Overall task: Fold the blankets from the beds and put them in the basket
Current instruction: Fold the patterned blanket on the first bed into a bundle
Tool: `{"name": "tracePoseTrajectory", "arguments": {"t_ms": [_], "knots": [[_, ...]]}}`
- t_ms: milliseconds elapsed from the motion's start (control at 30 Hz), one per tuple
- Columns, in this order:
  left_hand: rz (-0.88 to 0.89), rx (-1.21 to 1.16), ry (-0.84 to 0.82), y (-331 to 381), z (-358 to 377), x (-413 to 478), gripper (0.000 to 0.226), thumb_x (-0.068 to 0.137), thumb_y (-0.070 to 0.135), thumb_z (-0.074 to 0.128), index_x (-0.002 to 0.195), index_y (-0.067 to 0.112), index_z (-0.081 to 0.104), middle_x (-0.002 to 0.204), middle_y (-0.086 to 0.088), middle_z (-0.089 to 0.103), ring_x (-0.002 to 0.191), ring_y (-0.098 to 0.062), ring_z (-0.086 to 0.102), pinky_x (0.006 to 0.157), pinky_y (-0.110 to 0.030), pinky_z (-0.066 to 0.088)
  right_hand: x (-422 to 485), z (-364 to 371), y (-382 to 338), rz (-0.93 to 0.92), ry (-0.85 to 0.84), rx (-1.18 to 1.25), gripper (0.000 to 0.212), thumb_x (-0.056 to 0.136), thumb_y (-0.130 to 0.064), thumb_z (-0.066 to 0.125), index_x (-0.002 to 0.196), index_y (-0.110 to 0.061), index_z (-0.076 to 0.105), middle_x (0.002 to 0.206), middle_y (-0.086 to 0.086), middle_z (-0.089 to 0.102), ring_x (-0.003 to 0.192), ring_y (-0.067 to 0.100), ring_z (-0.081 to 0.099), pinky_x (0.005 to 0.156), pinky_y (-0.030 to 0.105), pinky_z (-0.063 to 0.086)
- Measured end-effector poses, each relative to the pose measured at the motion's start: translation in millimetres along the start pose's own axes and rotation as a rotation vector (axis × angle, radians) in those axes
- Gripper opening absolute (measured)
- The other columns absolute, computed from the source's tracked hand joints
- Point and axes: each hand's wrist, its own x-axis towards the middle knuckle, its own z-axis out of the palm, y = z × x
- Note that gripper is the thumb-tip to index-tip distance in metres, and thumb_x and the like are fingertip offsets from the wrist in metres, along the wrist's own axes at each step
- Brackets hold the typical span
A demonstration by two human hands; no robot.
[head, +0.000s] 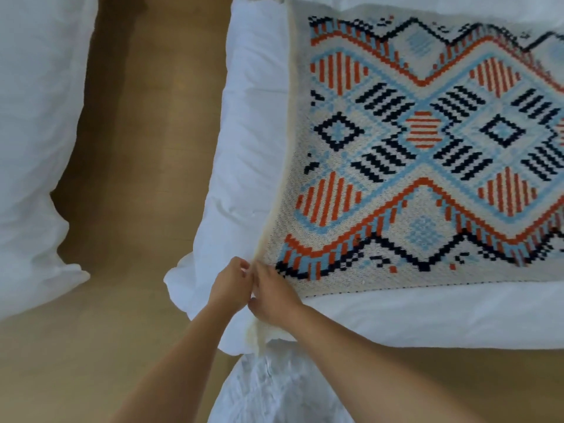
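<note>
So the blanket (427, 141) runs off the right edge, no telling how far it goes, and its pattern up in the far right corner goes smeary. My left hand (229, 283) and right hand (273, 293) pinch at its near corner and cover it completely, fingertips mostly tucked out of sight too. Both forearms get chopped by the bottom edge. The other bed (30, 148) on the left is only partly in shot, and the crumpled white cloth (274, 392) down low is cut off as well.
</note>
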Motion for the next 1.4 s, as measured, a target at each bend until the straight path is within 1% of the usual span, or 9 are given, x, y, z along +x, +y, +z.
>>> {"name": "tracePoseTrajectory", "arguments": {"t_ms": [200,333,433,700,867,1033,1200,1267,1400], "knots": [[0.12,0.08,-0.013,52.0,-12.4,36.1,0.03,0.089,0.024,0.052,0.116,0.011,0.048,0.109,-0.004,0.058,0.095,-0.023,0.053,0.078,-0.029,0.039,8.9,-44.7,7.7,0.035,0.032,0.126,0.037,0.087,-0.019,0.052,0.123,-0.019,0.044,0.081,-0.016,0.042,0.082,0.012,0.049,0.078,0.032,0.044],[0.16,-0.046,-0.039,87.0,-19.6,56.1,0.012,0.091,0.026,0.051,0.094,0.015,0.054,0.088,0.001,0.053,0.074,-0.015,0.047,0.066,-0.028,0.038,29.3,-91.9,10.1,0.053,0.192,0.048,0.032,0.092,-0.023,0.05,0.121,-0.011,0.05,0.108,0.001,0.056,0.097,0.02,0.055,0.087,0.04,0.05],[0.212,-0.164,-0.043,117.4,-24.3,76.4,0.042,0.094,0.027,0.051,0.057,0.02,0.033,0.055,0.001,0.029,0.048,-0.015,0.027,0.049,-0.029,0.023,45.9,-119.8,9.2,0.132,0.319,0.063,0.044,0.094,-0.02,0.048,0.136,-0.01,0.041,0.136,0.006,0.043,0.12,0.023,0.046,0.097,0.036,0.043],[0.218,-0.459,0.268,158.1,-40.8,117.7,0.019,0.094,0.018,0.048,0.076,0.012,0.047,0.064,0.002,0.042,0.06,-0.015,0.04,0.053,-0.028,0.034,53.0,-117.6,18.0,0.038,0.511,0.014,0.043,0.093,-0.017,0.05,0.135,-0.013,0.042,0.137,0.002,0.038,0.129,0.016,0.033,0.109,0.031,0.032],[0.113,-0.284,0.208,129.9,-37.9,128.9,0.014,0.095,0.026,0.047,0.096,0.014,0.052,0.076,0.002,0.052,0.08,-0.021,0.051,0.066,-0.029,0.038,57.6,-106.8,22.2,0.081,0.362,-0.127,0.054,0.094,-0.021,0.046,0.144,-0.012,0.028,0.151,0.005,0.024,0.139,0.023,0.018,0.113,0.036,0.022],[0.198,-0.216,0.224,121.5,-19.0,100.2,0.051,0.09,0.041,0.054,0.131,0.013,0.04,0.104,-0.001,0.052,0.085,-0.019,0.054,0.071,-0.03,0.042,51.7,-99.5,29.2,0.053,0.323,-0.218,0.057,0.096,-0.026,0.045,0.146,-0.01,0.024,0.154,0.007,0.017,0.141,0.026,0.014,0.116,0.039,0.021],[0.171,-0.002,0.196,92.7,26.0,49.7,0.052,0.09,0.036,0.054,0.131,0.014,0.032,0.11,-0.009,0.061,0.088,-0.027,0.057,0.071,-0.035,0.043,25.6,-99.6,54.6,0.06,0.246,-0.219,0.053,0.094,-0.023,0.046,0.143,-0.01,0.029,0.154,0.007,0.016,0.141,0.026,0.013,0.113,0.04,0.025],[0.191,0.342,0.304,79.4,39.3,39.7,0.06,0.093,0.037,0.046,0.143,0.015,0.021,0.13,-0.013,0.049,0.113,-0.032,0.05,0.086,-0.043,0.04,12.7,-103.0,73.2,0.077,0.214,-0.271,0.054,0.095,-0.024,0.045,0.144,-0.012,0.026,0.155,0.006,0.012,0.142,0.027,0.011,0.112,0.042,0.026],[0.129,0.687,0.34,108.1,58.9,26.0,0.078,0.097,0.026,0.036,0.145,0.011,-0.023,0.156,-0.015,-0.01,0.145,-0.034,-0.004,0.114,-0.056,0.006,-23.4,-132.8,121.6,0.163,0.226,-0.271,0.056,0.096,-0.028,0.046,0.145,-0.013,0.023,0.156,0.009,0.007,0.141,0.031,0.011,0.11,0.046,0.028]]}}
